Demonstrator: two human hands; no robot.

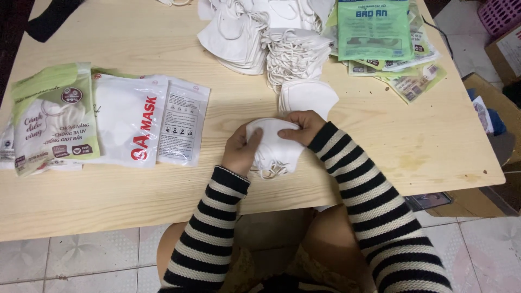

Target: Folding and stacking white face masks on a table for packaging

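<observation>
Both hands grip a small stack of white face masks (274, 145) just above the near part of the wooden table (163, 190). My left hand (240, 147) clasps the stack's left side, thumb on top. My right hand (302, 126) presses down on its upper right edge. White ear loops dangle under the stack. Another white mask (307, 95) lies flat right behind my right hand.
A heap of loose white masks (260, 32) with tangled loops sits at the table's back middle. Green printed pouches (380, 38) are stacked at the back right. Filled white and green mask packets (108, 119) lie at the left. Cardboard boxes (499, 108) stand beside the right edge.
</observation>
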